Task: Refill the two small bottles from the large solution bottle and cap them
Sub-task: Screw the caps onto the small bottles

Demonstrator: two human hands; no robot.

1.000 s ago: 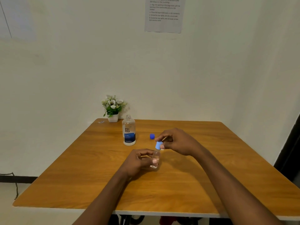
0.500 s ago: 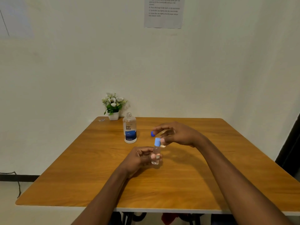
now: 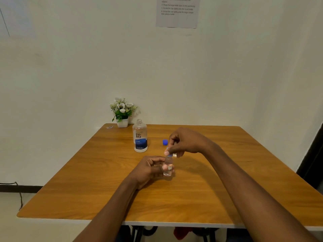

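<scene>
My left hand [image 3: 151, 169] grips a small clear bottle [image 3: 168, 167] upright on the wooden table [image 3: 201, 194]. My right hand [image 3: 186, 142] is on top of it, fingers pinching its light blue cap [image 3: 169, 154], which is mostly hidden. The large solution bottle [image 3: 140, 136], uncapped, with a white and blue label, stands behind to the left. A dark blue cap [image 3: 165, 142] lies on the table just behind my right hand. A second small bottle is not clearly visible; something clear shows under my right hand's fingers.
A small white pot of white flowers [image 3: 122, 112] stands at the table's far left corner against the wall. A printed sheet [image 3: 178, 12] hangs on the wall above. A dark doorframe [image 3: 312, 158] is at the right edge.
My right hand moved back over the small bottle's cap and closed its fingers on it, after briefly lifting off. My left hand kept its hold on the bottle.
</scene>
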